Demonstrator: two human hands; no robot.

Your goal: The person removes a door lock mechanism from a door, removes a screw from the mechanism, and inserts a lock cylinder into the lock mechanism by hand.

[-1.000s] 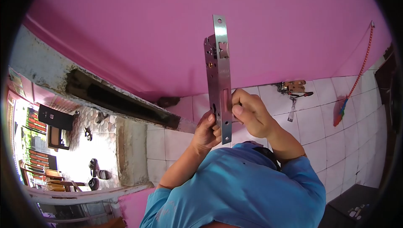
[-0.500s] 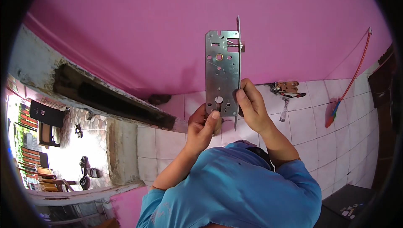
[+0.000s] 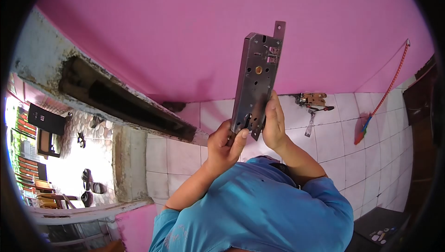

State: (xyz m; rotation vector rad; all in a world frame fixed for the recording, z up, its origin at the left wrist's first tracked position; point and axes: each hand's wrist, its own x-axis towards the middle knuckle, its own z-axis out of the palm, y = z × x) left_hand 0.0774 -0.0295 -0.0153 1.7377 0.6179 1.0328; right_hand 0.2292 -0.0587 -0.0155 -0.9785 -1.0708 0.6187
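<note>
Two hands (image 3: 221, 149) (image 3: 274, 127) — one lock body (image 3: 254, 87)

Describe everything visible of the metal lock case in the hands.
The metal lock case is a long, flat, dark-grey box with a narrow face plate extending past both ends. Its broad side shows several holes, a brass-coloured fitting and a larger opening near the bottom. It tilts, top rightward, before the pink wall. The left hand grips its lower end; the right hand lies along the plate side, seemingly touching it.
</note>
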